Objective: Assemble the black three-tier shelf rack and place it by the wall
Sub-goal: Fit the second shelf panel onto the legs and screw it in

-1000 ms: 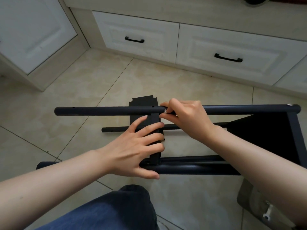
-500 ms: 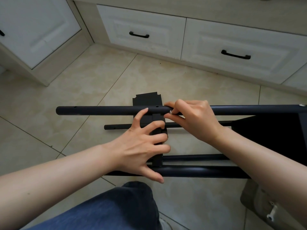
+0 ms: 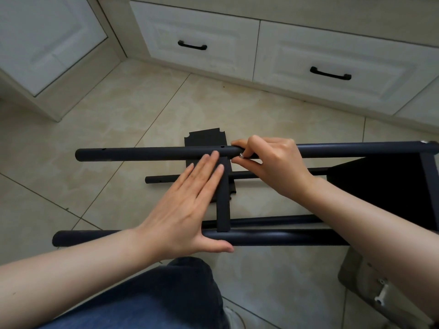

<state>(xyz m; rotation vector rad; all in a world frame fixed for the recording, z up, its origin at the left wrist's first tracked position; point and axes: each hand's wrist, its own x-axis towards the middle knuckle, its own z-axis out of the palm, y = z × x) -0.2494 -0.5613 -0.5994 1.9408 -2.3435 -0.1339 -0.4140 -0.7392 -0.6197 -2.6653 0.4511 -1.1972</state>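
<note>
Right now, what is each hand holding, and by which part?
Right hand pinches a small silver screw by its head, at the upper tube. Left hand holds nothing: straight fingers lie flat against the shelf panel.

Soft, even daylight, faint shadows, sharp focus, wide-angle bending at the edges.

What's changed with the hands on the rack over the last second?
The left hand let go of the middle shelf panel: its fingers, curled round the panel's edge before, now lie straight and flat against it, thumb at the near tube. The right hand stayed put, pinching the small silver screw at the upper tube.
</note>
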